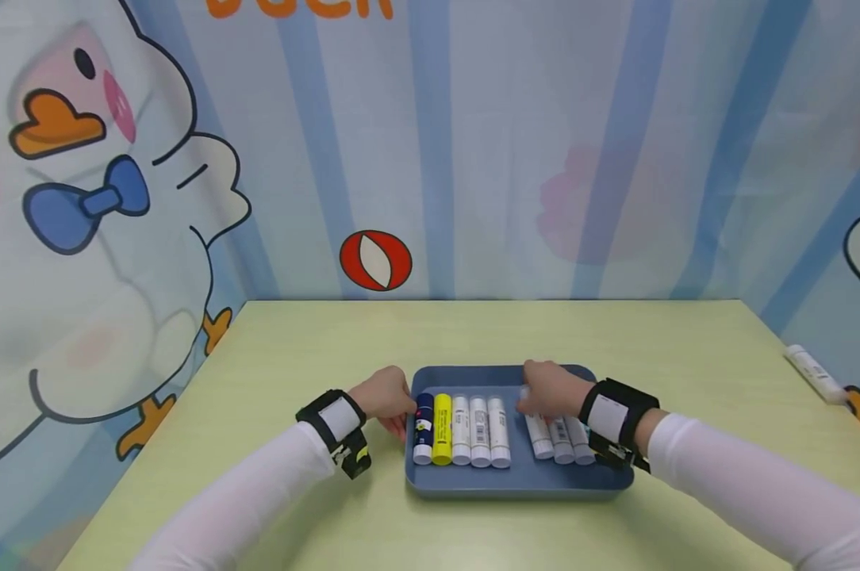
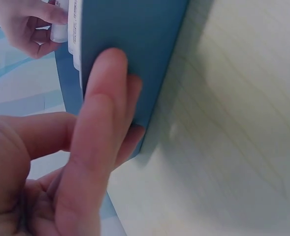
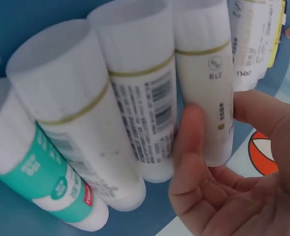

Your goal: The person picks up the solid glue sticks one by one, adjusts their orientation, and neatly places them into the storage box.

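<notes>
A blue-grey tray [image 1: 458, 484] holds two groups of glue sticks. On its left side a dark blue glue stick [image 1: 424, 428], a yellow glue stick [image 1: 442, 428] and three white ones [image 1: 480, 432] lie in a row. My left hand [image 1: 387, 399] grips the tray's left wall, its fingers along the outside and the thumb at the rim. Between thumb and fingers, my right hand [image 1: 554, 388] pinches a white glue stick [image 3: 206, 83] in the right part. Beside it lie two more white glue sticks [image 3: 142, 98] and a teal-labelled one [image 3: 56, 177], mostly hidden in the head view.
Another white glue stick [image 1: 815, 374] lies at the right edge of the pale yellow table [image 1: 316, 341]. A printed cloth backdrop [image 1: 473, 159] with a duck figure stands behind the table and along its sides.
</notes>
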Tool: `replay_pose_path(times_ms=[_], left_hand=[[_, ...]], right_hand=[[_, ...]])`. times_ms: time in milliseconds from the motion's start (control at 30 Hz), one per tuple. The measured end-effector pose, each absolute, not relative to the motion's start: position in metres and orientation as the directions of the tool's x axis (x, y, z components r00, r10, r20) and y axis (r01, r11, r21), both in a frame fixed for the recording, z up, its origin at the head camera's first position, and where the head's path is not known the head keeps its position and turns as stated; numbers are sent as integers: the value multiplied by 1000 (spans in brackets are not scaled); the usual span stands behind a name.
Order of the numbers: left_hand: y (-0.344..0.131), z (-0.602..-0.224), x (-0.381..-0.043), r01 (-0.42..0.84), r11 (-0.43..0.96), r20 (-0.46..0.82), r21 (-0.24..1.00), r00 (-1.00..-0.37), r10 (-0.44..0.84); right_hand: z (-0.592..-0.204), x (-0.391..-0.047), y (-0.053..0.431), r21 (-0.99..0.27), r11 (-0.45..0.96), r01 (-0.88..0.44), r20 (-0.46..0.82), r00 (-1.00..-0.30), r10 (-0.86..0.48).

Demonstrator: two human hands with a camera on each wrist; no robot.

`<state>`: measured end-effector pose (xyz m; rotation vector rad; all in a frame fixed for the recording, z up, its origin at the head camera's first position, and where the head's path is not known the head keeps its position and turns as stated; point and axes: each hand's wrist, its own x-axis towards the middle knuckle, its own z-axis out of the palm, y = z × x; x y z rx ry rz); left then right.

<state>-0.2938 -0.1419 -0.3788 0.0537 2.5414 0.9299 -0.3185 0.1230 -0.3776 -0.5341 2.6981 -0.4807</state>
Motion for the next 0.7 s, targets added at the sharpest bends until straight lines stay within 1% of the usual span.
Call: replay_pose_path(times_ms=[133,467,567,700], left_hand=[[-140,-379,-294,-117,773,-392,623,-902,179],[-141,-378,-297,-118,788,-400,604,-900,171],[-141,-379,-297,-117,789,-402,603,-899,174],[-141,-379,-296,-118,780,-396,614,-901,175]], right_hand=[[-384,-320,123,-344,874,-343,-236,-870,-434],[-376,-310,119,-210,869,-448,-165,-860,-483],[-376,-310,119,-207,861,-465,-156,-853,-498],[-376,-311,123,-257,858,-444,-141,-861,-488]])
